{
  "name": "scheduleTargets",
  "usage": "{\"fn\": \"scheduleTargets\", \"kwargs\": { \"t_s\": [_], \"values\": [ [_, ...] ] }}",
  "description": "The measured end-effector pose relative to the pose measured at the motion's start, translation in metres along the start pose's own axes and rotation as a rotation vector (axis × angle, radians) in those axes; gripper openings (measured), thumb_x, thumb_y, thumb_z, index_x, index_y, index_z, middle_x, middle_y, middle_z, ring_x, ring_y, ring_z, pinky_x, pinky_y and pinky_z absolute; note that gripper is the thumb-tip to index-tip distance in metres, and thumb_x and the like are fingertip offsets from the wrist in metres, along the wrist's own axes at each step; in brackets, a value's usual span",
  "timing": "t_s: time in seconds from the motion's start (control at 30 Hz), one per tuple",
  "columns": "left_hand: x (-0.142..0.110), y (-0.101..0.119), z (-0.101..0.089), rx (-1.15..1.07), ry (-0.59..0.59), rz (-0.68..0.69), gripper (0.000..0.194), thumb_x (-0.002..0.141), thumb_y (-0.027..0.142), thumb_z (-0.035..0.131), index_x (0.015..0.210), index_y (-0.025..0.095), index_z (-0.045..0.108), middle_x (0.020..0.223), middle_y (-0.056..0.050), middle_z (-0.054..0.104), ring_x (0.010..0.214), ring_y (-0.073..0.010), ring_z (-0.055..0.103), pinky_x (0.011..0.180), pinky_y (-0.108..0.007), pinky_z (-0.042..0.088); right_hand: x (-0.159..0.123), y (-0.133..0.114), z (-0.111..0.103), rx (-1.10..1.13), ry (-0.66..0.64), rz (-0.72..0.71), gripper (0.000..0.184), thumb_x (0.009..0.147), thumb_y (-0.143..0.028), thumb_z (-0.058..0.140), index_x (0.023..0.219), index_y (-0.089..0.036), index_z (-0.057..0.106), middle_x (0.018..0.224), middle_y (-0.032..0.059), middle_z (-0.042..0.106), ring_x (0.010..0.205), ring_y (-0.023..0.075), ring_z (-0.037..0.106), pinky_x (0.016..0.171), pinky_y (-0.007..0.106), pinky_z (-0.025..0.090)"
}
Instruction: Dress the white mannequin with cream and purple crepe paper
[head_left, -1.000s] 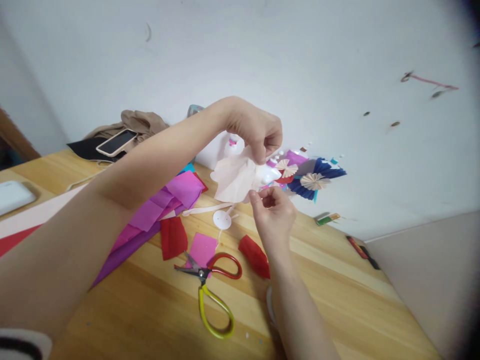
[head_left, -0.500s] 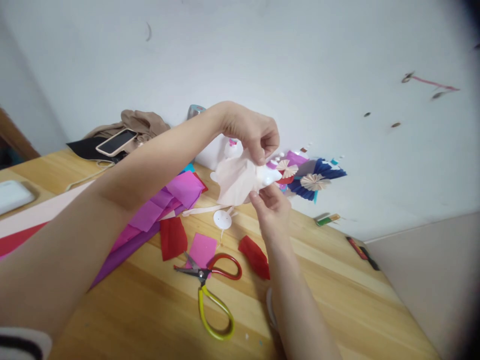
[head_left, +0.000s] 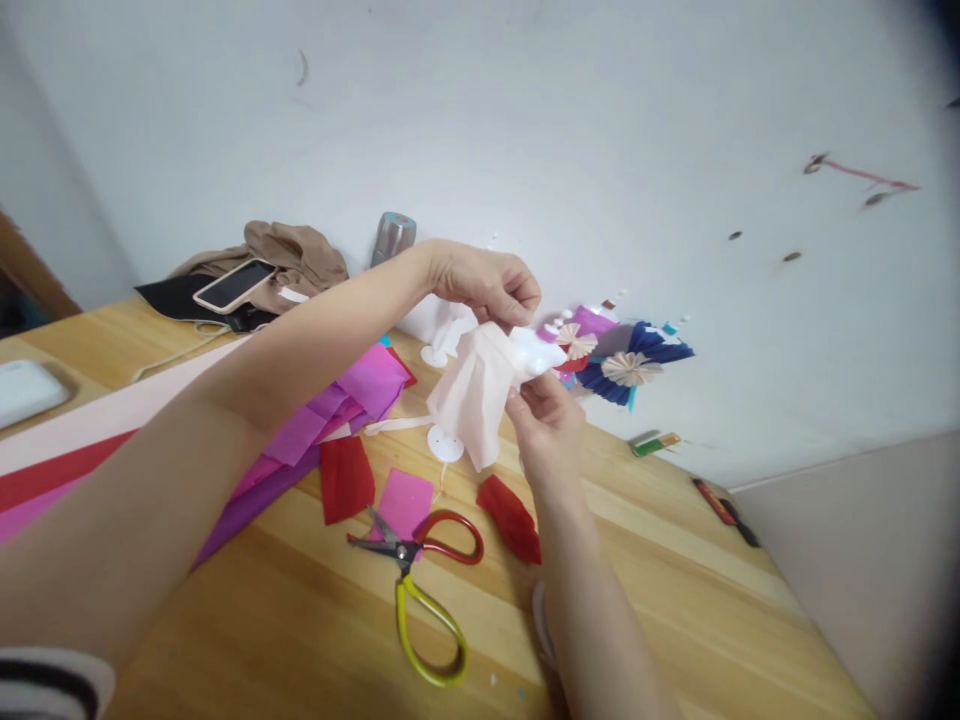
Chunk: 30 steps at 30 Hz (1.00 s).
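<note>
My left hand (head_left: 487, 283) pinches the top of a pale pink piece of tissue paper (head_left: 471, 393) that hangs down in folds above the wooden table (head_left: 675, 590). My right hand (head_left: 546, 415) is closed on the paper's right side from below, next to a small white plastic piece (head_left: 536, 352) at the paper's top. Both hands are held up in the air near the wall.
Scissors (head_left: 420, 580) with one red and one yellow handle lie below the hands. Red paper scraps (head_left: 346, 477), a pink square (head_left: 405, 498), purple sheets (head_left: 330, 405), a white disc (head_left: 444, 443), paper rosettes (head_left: 626, 365), a phone (head_left: 232, 285) on cloth and a grey can (head_left: 394, 235) lie around.
The pale pink paper has been gathered from a spread sheet into a narrower hanging bunch. My left hand has dropped lower and my right hand has closed in on the paper.
</note>
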<state>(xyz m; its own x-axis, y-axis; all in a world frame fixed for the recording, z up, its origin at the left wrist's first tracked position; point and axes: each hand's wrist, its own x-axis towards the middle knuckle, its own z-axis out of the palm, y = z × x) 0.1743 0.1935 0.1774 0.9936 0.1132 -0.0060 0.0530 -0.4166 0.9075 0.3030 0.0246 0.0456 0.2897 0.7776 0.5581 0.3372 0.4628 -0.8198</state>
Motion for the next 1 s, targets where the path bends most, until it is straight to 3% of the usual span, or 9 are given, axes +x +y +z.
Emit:
{"fn": "scheduleTargets", "kwargs": {
  "t_s": [0.13,0.23,0.37,0.47,0.6,0.83,1.0],
  "values": [
    [-0.010,-0.014,0.000,-0.088,0.037,-0.041,0.040,0.078,0.046,0.073,0.086,0.007,0.069,0.082,-0.008,0.067,0.092,-0.0245,0.063,0.090,-0.038,0.046,0.000,0.001,0.000,-0.017,0.009,-0.006,0.021,0.084,-0.032,0.069,0.102,-0.024,0.069,0.102,0.0076,0.075,0.097,0.0250,0.070,0.092,0.045,0.054],
    [-0.022,-0.031,0.000,-0.137,-0.015,-0.105,0.052,0.069,0.055,0.079,0.091,0.008,0.070,0.085,-0.009,0.070,0.098,-0.0252,0.062,0.090,-0.035,0.048,0.001,0.000,0.000,-0.035,0.008,-0.010,0.019,0.084,-0.034,0.068,0.099,-0.023,0.068,0.100,0.0072,0.075,0.096,0.0246,0.071,0.091,0.044,0.055],
    [-0.033,-0.044,0.004,-0.137,-0.087,-0.078,0.062,0.054,0.058,0.089,0.085,0.010,0.067,0.079,-0.005,0.069,0.081,-0.0188,0.060,0.079,-0.030,0.049,0.000,-0.001,0.001,-0.058,0.014,-0.003,0.021,0.083,-0.034,0.068,0.101,-0.023,0.068,0.101,0.0068,0.075,0.095,0.0234,0.070,0.090,0.043,0.055],
    [-0.036,-0.045,0.002,-0.114,-0.103,-0.041,0.058,0.053,0.057,0.091,0.076,0.012,0.062,0.069,-0.001,0.063,0.069,-0.0130,0.054,0.076,-0.030,0.047,0.000,-0.001,0.001,-0.052,0.020,0.004,0.024,0.082,-0.033,0.070,0.103,-0.022,0.068,0.103,0.0075,0.075,0.094,0.0234,0.070,0.091,0.044,0.054],
    [-0.037,-0.035,-0.007,-0.081,-0.034,0.025,0.052,0.063,0.051,0.087,0.076,0.011,0.057,0.069,0.002,0.059,0.075,-0.0113,0.054,0.085,-0.032,0.044,0.000,-0.002,0.000,-0.063,0.006,0.011,0.024,0.082,-0.034,0.069,0.104,-0.024,0.067,0.106,0.0082,0.074,0.097,0.0246,0.069,0.093,0.045,0.054],
    [-0.035,0.008,-0.006,-0.082,0.114,0.164,0.046,0.065,0.038,0.087,0.083,0.008,0.057,0.070,0.000,0.058,0.092,-0.0213,0.060,0.092,-0.039,0.043,0.000,-0.004,0.001,-0.088,-0.001,0.023,0.022,0.083,-0.039,0.067,0.099,-0.025,0.066,0.099,0.0071,0.073,0.092,0.0248,0.068,0.090,0.046,0.055],
    [-0.022,0.020,-0.004,0.010,0.189,0.161,0.044,0.066,0.039,0.085,0.079,0.008,0.057,0.064,0.003,0.056,0.068,-0.0079,0.051,0.083,-0.034,0.046,0.000,-0.002,0.001,-0.107,-0.007,-0.002,0.018,0.083,-0.037,0.066,0.096,-0.025,0.065,0.095,0.0060,0.072,0.090,0.0239,0.068,0.087,0.044,0.055]
  ]
}}
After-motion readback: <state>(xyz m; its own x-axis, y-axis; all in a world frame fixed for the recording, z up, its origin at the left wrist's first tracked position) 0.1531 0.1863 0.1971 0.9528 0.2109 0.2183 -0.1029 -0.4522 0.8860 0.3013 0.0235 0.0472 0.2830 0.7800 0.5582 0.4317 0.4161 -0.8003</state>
